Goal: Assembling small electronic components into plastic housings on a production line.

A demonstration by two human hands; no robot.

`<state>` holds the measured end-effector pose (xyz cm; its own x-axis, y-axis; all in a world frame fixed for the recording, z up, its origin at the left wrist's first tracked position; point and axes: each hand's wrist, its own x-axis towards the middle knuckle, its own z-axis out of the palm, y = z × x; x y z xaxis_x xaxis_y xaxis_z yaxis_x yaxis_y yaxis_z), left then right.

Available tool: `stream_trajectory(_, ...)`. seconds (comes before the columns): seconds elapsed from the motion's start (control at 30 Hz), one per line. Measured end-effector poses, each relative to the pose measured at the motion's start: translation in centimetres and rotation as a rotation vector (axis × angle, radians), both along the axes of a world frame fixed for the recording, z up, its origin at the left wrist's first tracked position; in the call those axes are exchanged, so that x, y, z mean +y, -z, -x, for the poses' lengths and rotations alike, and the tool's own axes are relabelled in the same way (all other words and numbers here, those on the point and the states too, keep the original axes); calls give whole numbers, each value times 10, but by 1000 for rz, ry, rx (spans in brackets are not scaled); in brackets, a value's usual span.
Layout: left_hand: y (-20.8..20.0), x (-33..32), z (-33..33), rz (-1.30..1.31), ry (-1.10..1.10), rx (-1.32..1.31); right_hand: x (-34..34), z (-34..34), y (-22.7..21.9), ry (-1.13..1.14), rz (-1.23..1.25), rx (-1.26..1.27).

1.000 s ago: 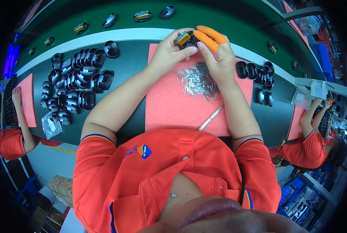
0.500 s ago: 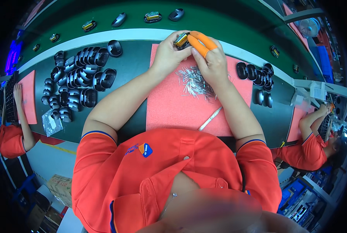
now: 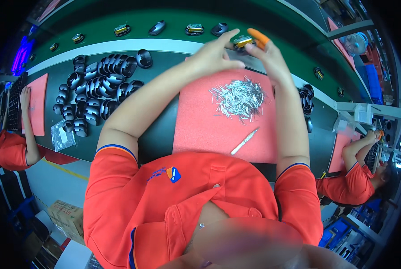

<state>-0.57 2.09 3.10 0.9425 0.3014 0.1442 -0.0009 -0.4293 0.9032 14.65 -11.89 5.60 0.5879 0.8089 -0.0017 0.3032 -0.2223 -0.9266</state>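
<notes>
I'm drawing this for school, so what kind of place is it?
Probably a factory: small gadgets sit along a green strip, dark shells stand in rows, and people wear matching red shirts.

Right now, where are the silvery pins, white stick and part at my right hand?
Silvery pins (image 3: 240, 99): head view, pile's middle.
White stick (image 3: 244, 141): head view, shaft's middle.
Yellow-faced part (image 3: 243, 42): head view, yellow face.

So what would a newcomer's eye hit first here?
Probably the bright orange finger cot on the right hand, which holds a small part with a gold-coloured block near the top of the view. Next, the heap of thin silvery pins on the pink mat below the hands, then the cluster of dark, curved shells left of the mat.
</notes>
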Motion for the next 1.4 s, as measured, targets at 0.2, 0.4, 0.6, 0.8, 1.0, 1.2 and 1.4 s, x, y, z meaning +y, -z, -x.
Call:
stream_trajectory(0.2,31,80,-17,-1025,-486,-188,6,-71,19,231,292,-299)
stream_trajectory(0.4,27,81,-10,-895,-368,95,34,-55,13,321,184,-1064)
stream_trajectory(0.6,20,22,3,328,-304,-267,89,-6,41,246,489,-879)
stream_trajectory(0.8,35,-9,13,889,-318,-391,88,13,50,183,273,-753)
stream_trajectory(1.0,35,-18,17,970,-311,-384,40,20,23,110,57,-193)
stream_trajectory(1.2,27,-29,16,1032,-255,-262,-2,47,11,109,-28,-329)
stream_trajectory(1.4,33,-28,15,978,-230,-291,-2,62,7,168,-154,-380)
